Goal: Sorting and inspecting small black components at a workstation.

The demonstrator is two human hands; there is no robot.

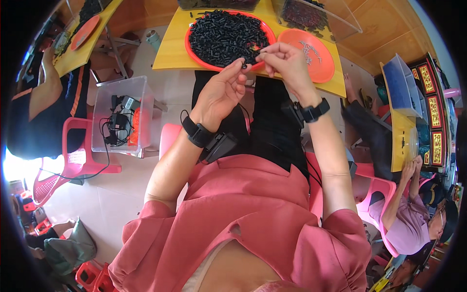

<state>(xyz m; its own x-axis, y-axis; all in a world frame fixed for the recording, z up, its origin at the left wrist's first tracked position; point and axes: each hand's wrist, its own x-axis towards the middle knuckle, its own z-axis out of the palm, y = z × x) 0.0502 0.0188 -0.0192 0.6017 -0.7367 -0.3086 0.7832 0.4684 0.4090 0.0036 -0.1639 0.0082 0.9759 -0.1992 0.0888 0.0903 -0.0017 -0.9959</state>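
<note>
My left hand (224, 92) is closed in a pinch, and a small black plastic piece (244, 66) shows between its thumb and index finger. Beside it, my right hand (287, 63) is also pinched, its fingertips close to the left ones; whatever it holds is too small to make out. Both hands are over the near right rim of a round red tray (188, 50) heaped with small black plastic pieces (226, 36). To the right, partly behind my right hand, lies an orange-red plate (325, 68) with a scatter of thin silvery metal parts (310, 51).
The yellow table (168, 46) carries clear bins at its far edge, one holding dark pieces (304, 17). On the left, a clear box (121, 80) with cables and adapters stands beside a pink chair (80, 141). Other people sit at tables left and right.
</note>
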